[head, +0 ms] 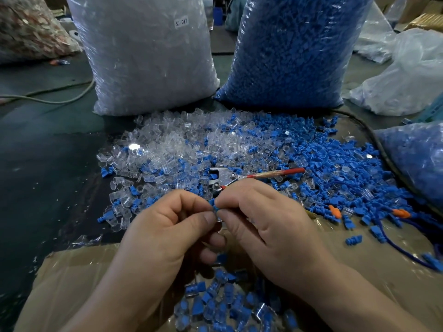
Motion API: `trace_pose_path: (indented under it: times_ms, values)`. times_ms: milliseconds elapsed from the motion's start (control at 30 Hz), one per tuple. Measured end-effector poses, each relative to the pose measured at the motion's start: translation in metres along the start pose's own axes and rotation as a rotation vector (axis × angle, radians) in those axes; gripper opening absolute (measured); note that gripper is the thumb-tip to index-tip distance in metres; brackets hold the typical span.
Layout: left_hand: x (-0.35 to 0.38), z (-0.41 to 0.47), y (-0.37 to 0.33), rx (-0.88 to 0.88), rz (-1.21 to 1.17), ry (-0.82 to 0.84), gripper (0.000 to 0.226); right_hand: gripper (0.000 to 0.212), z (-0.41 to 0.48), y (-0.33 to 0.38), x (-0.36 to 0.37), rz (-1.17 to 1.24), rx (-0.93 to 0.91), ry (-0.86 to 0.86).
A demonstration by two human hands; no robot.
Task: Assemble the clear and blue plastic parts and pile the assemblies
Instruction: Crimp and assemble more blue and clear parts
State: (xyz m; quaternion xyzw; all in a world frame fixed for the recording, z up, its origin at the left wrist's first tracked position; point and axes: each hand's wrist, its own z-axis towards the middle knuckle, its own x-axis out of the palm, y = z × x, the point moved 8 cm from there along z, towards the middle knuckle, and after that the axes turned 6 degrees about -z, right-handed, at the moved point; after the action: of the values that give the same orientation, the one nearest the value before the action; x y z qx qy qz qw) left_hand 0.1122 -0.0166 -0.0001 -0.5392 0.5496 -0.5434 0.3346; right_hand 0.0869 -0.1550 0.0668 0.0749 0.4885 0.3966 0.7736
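At the near edge of the dark green work surface (48, 164) lies a taped brown cardboard sheet (72, 271). On it, nearest the person, sits a pile of joined clear-and-blue plastic pieces (227, 305). Just above that pile the left hand (167, 226) and the right hand (263, 224) meet, each pinching one small blue ribbed plastic plug (213, 206) between thumb and forefinger. Whether a clear piece is on it, I cannot tell. Beyond the hands, mid-surface, a metal crimping tool with red handles (239, 176) lies among a heap of loose clear plastic caps (167, 144) on the left and loose blue plastic plugs (335, 164) on the right. At the far edge stand a tall bag of clear parts (148, 56) and, beside it, a tall bag of blue parts (294, 51).
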Motion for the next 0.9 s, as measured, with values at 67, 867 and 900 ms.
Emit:
trace_pose_path:
  times_ms: [67, 867, 900]
  values:
    - [-0.001, 0.0, -0.001, -0.014, -0.039, -0.01, 0.034, 0.018, 0.0, 0.004, -0.001, 0.003, -0.043, -0.01]
    - [-0.001, -0.002, -0.006, 0.085, 0.025, -0.04, 0.024, 0.028, 0.0, 0.005, 0.007, -0.208, -0.089, 0.077]
    - [-0.004, -0.001, -0.005, 0.089, 0.025, -0.078, 0.018, 0.039, 0.0, -0.004, 0.008, -0.319, -0.032, 0.109]
